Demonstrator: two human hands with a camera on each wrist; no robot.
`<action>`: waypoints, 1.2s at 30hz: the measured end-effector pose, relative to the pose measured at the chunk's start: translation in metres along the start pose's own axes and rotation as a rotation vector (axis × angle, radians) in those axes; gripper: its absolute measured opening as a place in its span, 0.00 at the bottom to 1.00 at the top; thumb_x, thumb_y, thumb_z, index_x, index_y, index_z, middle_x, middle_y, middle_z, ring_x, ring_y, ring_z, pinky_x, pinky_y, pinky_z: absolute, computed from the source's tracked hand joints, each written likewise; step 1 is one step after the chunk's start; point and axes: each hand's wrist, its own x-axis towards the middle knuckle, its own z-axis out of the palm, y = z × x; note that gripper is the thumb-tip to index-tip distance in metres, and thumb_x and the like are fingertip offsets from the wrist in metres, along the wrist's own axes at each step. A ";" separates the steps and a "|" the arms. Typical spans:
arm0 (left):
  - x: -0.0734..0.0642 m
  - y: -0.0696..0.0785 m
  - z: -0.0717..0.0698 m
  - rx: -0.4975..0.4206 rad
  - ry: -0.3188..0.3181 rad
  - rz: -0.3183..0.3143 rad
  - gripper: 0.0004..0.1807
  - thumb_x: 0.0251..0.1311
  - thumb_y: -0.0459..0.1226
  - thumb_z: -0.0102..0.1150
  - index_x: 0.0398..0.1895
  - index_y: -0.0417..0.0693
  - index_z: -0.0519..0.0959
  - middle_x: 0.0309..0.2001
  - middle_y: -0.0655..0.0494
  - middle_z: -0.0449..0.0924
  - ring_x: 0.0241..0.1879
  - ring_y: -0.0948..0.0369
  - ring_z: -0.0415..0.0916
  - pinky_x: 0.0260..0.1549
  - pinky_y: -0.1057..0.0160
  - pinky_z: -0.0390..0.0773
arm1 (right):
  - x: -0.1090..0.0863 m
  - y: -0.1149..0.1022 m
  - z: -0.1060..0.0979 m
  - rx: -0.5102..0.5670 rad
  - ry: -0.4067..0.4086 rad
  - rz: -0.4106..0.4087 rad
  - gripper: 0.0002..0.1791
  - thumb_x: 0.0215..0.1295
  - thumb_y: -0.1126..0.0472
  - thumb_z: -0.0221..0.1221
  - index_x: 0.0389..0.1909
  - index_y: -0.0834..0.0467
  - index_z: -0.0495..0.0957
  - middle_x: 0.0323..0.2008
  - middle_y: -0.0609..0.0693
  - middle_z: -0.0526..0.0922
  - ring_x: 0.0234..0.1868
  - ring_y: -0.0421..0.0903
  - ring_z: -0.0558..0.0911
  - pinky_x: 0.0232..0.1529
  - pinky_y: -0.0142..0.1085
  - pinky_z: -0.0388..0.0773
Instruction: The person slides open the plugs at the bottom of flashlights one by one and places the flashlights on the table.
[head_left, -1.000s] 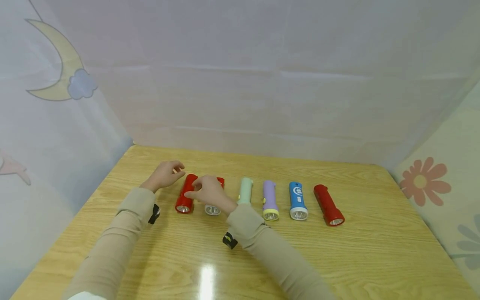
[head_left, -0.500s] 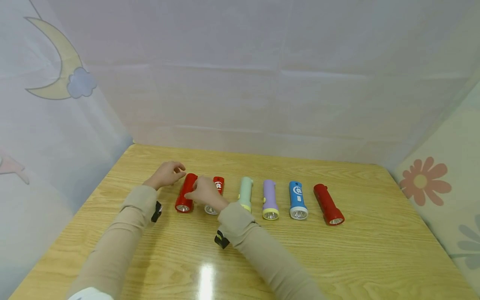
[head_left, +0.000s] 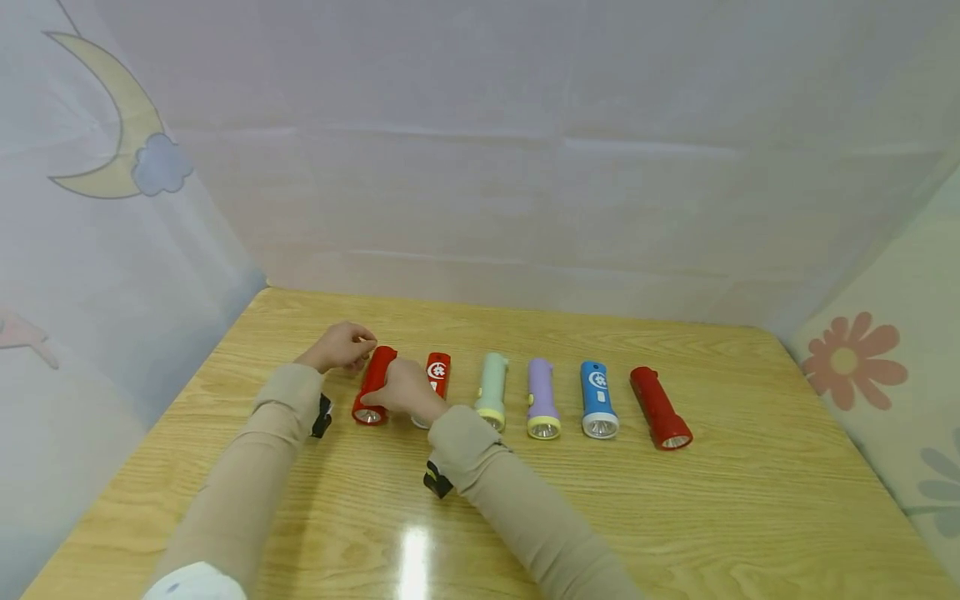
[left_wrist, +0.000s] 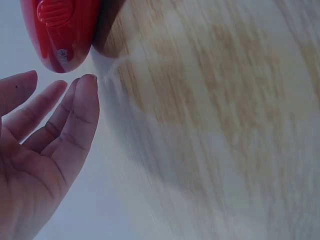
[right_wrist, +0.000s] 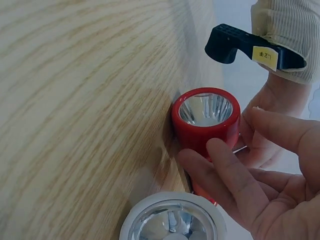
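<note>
Fingers and thumb of the right hand [head_left: 405,390] stand parted about the leftmost red flashlight [head_left: 377,368], contact unclear; those of the left hand [head_left: 339,346] bend loosely just beside its tail. It lies on the wooden table [head_left: 750,508], near a red-and-white flashlight [head_left: 440,367].

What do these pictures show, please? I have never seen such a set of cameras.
There is no machine here, only a person's bare left hand and right hand. The wide picture is taken from the head, looking down; the two close ones are taken from the wrists. On the wooden table six flashlights lie in a row: red, red-and-white, pale green, purple, blue, and another red. Both hands are at the leftmost one: the right near its lamp end, the left by its tail. Neither plainly grips it.
</note>
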 end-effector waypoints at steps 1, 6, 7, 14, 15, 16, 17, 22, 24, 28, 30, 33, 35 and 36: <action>0.001 0.000 0.001 0.001 -0.001 -0.002 0.15 0.65 0.32 0.44 0.46 0.26 0.73 0.24 0.44 0.75 0.20 0.59 0.72 0.21 0.62 0.77 | 0.000 0.000 0.001 -0.013 0.004 0.004 0.14 0.50 0.51 0.66 0.22 0.57 0.76 0.17 0.44 0.75 0.20 0.40 0.72 0.21 0.27 0.66; 0.003 0.000 0.003 0.002 -0.010 -0.038 0.15 0.65 0.33 0.45 0.41 0.27 0.76 0.23 0.48 0.76 0.21 0.61 0.74 0.21 0.63 0.78 | 0.001 -0.005 0.002 -0.007 -0.023 0.058 0.16 0.53 0.51 0.64 0.33 0.60 0.78 0.25 0.47 0.78 0.23 0.42 0.74 0.24 0.28 0.69; 0.003 -0.001 0.004 -0.002 -0.014 -0.043 0.15 0.65 0.34 0.45 0.40 0.27 0.76 0.22 0.48 0.76 0.20 0.61 0.74 0.21 0.63 0.78 | 0.001 -0.005 0.002 -0.003 -0.034 0.071 0.16 0.54 0.51 0.64 0.35 0.60 0.78 0.26 0.47 0.78 0.24 0.42 0.74 0.24 0.28 0.69; 0.003 -0.005 0.004 -0.059 -0.042 -0.064 0.16 0.66 0.35 0.45 0.33 0.28 0.76 0.20 0.50 0.73 0.20 0.61 0.74 0.22 0.62 0.79 | 0.004 -0.008 0.005 0.025 -0.057 0.121 0.18 0.54 0.50 0.63 0.35 0.61 0.76 0.25 0.48 0.77 0.19 0.42 0.75 0.23 0.28 0.70; 0.003 -0.005 0.003 -0.069 -0.049 -0.063 0.16 0.66 0.36 0.45 0.34 0.28 0.77 0.20 0.50 0.73 0.20 0.61 0.74 0.22 0.62 0.79 | 0.004 -0.008 0.005 0.028 -0.058 0.126 0.18 0.54 0.50 0.63 0.35 0.61 0.76 0.25 0.48 0.77 0.19 0.42 0.75 0.22 0.28 0.70; 0.003 -0.005 0.003 -0.080 -0.055 -0.064 0.16 0.66 0.36 0.45 0.35 0.28 0.77 0.20 0.50 0.73 0.20 0.61 0.74 0.22 0.61 0.79 | 0.004 -0.008 0.006 0.031 -0.059 0.131 0.18 0.54 0.49 0.63 0.35 0.61 0.76 0.25 0.48 0.77 0.18 0.42 0.76 0.22 0.27 0.70; 0.003 -0.005 0.003 -0.086 -0.061 -0.065 0.17 0.66 0.36 0.45 0.36 0.27 0.77 0.20 0.50 0.74 0.20 0.61 0.75 0.22 0.61 0.79 | 0.004 -0.008 0.006 0.040 -0.061 0.138 0.19 0.54 0.49 0.63 0.35 0.61 0.76 0.25 0.49 0.78 0.17 0.42 0.77 0.21 0.27 0.70; 0.002 -0.006 0.003 -0.096 -0.075 -0.082 0.18 0.67 0.37 0.45 0.40 0.27 0.76 0.20 0.51 0.75 0.21 0.61 0.75 0.23 0.61 0.79 | 0.005 -0.008 0.008 0.078 -0.065 0.166 0.19 0.53 0.50 0.64 0.37 0.62 0.75 0.27 0.51 0.79 0.15 0.44 0.80 0.17 0.26 0.72; 0.002 -0.006 0.004 -0.095 -0.073 -0.094 0.18 0.67 0.37 0.45 0.38 0.28 0.77 0.20 0.51 0.76 0.21 0.61 0.76 0.23 0.61 0.79 | 0.006 -0.008 0.009 0.075 -0.063 0.168 0.19 0.53 0.50 0.64 0.37 0.62 0.75 0.28 0.51 0.79 0.14 0.44 0.79 0.16 0.26 0.72; 0.002 -0.006 0.003 -0.102 -0.078 -0.104 0.18 0.67 0.37 0.45 0.33 0.29 0.78 0.19 0.52 0.76 0.20 0.61 0.76 0.23 0.62 0.79 | 0.006 -0.008 0.011 0.073 -0.061 0.173 0.19 0.54 0.50 0.64 0.38 0.62 0.75 0.28 0.51 0.79 0.14 0.43 0.79 0.15 0.27 0.72; 0.002 -0.006 0.003 -0.110 -0.081 -0.104 0.18 0.67 0.37 0.45 0.31 0.30 0.78 0.19 0.52 0.76 0.20 0.61 0.76 0.22 0.62 0.79 | 0.006 -0.008 0.012 0.066 -0.059 0.177 0.19 0.54 0.50 0.64 0.37 0.61 0.75 0.28 0.50 0.79 0.14 0.43 0.79 0.15 0.27 0.72; 0.000 -0.004 0.003 -0.113 -0.087 -0.098 0.17 0.67 0.36 0.44 0.31 0.30 0.78 0.19 0.52 0.76 0.20 0.61 0.75 0.23 0.63 0.79 | 0.007 -0.009 0.013 0.061 -0.053 0.182 0.19 0.54 0.50 0.64 0.36 0.62 0.75 0.27 0.50 0.78 0.14 0.43 0.79 0.14 0.26 0.71; -0.002 -0.002 0.003 -0.109 -0.089 -0.100 0.17 0.67 0.36 0.44 0.31 0.30 0.77 0.20 0.52 0.75 0.20 0.61 0.75 0.23 0.63 0.79 | 0.007 -0.009 0.013 0.072 -0.054 0.187 0.19 0.54 0.50 0.64 0.36 0.62 0.75 0.27 0.50 0.78 0.14 0.43 0.79 0.15 0.26 0.72; -0.002 -0.001 0.003 -0.104 -0.091 -0.100 0.17 0.67 0.36 0.43 0.31 0.31 0.77 0.20 0.52 0.75 0.20 0.61 0.75 0.23 0.63 0.78 | 0.007 -0.009 0.013 0.080 -0.059 0.191 0.19 0.54 0.51 0.64 0.36 0.62 0.75 0.27 0.50 0.78 0.14 0.43 0.79 0.16 0.26 0.72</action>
